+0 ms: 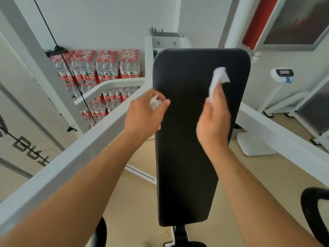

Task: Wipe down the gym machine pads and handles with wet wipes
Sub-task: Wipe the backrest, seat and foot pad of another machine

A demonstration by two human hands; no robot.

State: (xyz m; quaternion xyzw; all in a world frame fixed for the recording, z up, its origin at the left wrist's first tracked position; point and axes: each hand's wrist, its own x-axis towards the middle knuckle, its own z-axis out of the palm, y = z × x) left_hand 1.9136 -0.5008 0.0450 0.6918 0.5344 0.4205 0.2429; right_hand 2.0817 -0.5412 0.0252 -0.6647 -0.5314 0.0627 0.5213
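1. Black back pad [187, 139]: long, rounded corners, finely textured, running from 6 to 12 o'clock at centre.
2. Your right hand [214, 120] pinches a crumpled white wet wipe [218, 81] over the pad's upper right.
3. Your left hand [145, 116] clenches a wadded wipe [154, 102] at the pad's left edge, 10 o'clock.
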